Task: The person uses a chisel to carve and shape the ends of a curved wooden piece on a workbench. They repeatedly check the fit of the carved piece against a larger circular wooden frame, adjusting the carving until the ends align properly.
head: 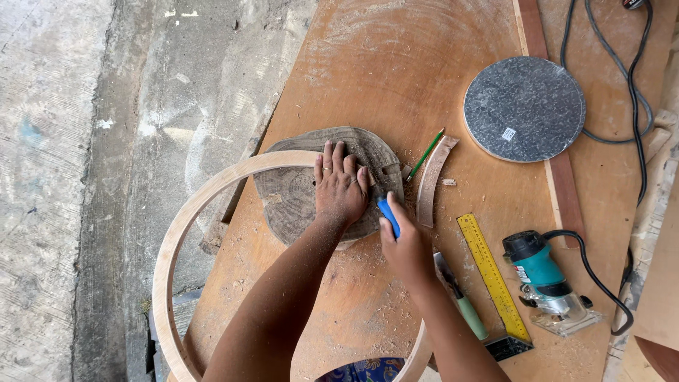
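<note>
Head: L hand (340,189) flat on slab (297,205), R hand (407,247) grips chisel (388,216).

We think this is a wood workshop, because we see a sawdust-covered plywood table (396,64), a small teal router (548,283), a yellow ruler (491,272) and curved wood pieces (433,180).

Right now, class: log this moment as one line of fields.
left hand: flat on round wood slab | right hand: grips blue-handled tool | big wooden hoop: over slab
</note>
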